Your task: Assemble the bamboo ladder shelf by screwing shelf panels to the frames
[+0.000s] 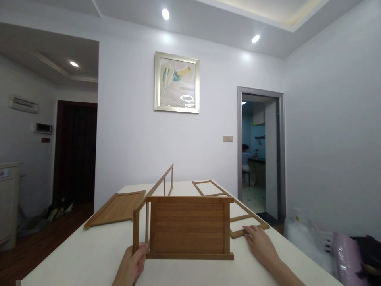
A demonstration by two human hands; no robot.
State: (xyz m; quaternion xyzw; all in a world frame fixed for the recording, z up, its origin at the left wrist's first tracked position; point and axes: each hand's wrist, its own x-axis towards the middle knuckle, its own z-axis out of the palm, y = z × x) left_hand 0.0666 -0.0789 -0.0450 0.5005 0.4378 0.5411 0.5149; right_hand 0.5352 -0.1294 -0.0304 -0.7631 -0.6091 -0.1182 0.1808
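Observation:
My left hand [133, 263] is closed around the lower end of a post of an upright wooden side frame [135, 230]. This frame is ladder-like and runs away from me across the table. Against its near end stands a brown slatted wooden panel [190, 228] on its edge, facing me. To the right, my right hand [260, 243] lies over the near end of a second wooden frame [250, 214], which is flat on the table. Its fingers are apart and their tips touch the wood. The standing panel hides part of that frame.
Another wooden panel [119, 208] lies flat on the left of the white table [74, 254]. Plastic wrapping [309, 238] and a purple bundle [347, 258] are piled beyond the right edge. A person [246, 159] sits in the room past the doorway.

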